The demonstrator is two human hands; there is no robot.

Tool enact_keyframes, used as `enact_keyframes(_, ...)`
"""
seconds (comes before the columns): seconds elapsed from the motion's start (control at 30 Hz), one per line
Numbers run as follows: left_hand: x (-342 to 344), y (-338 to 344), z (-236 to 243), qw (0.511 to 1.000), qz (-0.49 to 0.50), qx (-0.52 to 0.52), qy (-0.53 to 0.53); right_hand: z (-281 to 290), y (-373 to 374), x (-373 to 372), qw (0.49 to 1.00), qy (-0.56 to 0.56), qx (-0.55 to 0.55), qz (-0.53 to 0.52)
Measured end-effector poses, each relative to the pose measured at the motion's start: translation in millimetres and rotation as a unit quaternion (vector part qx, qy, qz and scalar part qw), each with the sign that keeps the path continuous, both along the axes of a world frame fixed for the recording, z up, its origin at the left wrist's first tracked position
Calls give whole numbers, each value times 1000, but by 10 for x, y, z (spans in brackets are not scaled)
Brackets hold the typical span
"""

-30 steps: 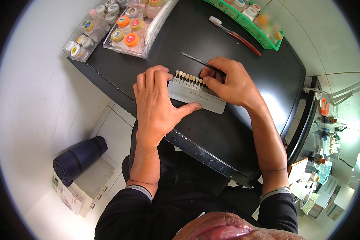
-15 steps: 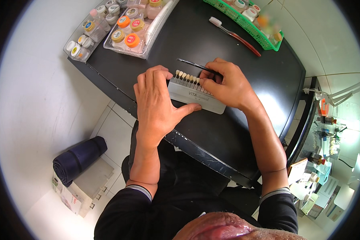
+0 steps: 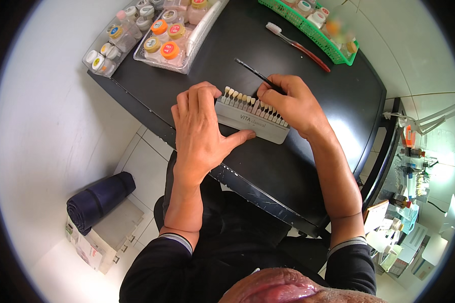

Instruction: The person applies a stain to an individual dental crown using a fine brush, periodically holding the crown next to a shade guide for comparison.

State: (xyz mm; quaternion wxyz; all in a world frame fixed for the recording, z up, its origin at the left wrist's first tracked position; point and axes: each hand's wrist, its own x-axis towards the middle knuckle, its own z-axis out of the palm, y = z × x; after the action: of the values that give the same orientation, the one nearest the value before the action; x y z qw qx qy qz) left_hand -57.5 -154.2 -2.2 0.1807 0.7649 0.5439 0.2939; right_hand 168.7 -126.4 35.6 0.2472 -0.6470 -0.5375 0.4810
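A grey tooth shade guide (image 3: 253, 122) with a row of tooth-coloured tabs along its far edge rests at the middle of the black table. My left hand (image 3: 199, 126) grips it, fingers curled at its left end and thumb along its near edge. In my right hand (image 3: 290, 101) is a thin black stick (image 3: 255, 71), like a brush handle or pen, pointing up and left. That hand's bent fingers are just over the far side of the tabs, and its fingertips are partly hidden. Whether they also pinch a tab, I cannot tell.
A clear basket (image 3: 187, 60) of capped jars stands at the far left, beside a clear box of smaller jars (image 3: 106, 63). A red-handled toothbrush (image 3: 303, 48) lies near a green basket (image 3: 341, 58) at the back right. The black table's (image 3: 268, 174) chipped front edge runs below my hands.
My right hand has lifted off the row and moved slightly right, uncovering more tabs. The black stick's tip has swung to the right and away from me. The shade guide has shifted slightly right.
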Motion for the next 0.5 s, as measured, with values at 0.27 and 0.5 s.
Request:
enact_keyframes(0.27, 17, 10, -10, 1000, 16, -1, 10, -20, 48, 123, 982, 101, 37, -156)
enact_keyframes(0.5, 9, 6, 5, 993, 47, 71, -84, 222, -98, -73, 989, 97, 80, -73)
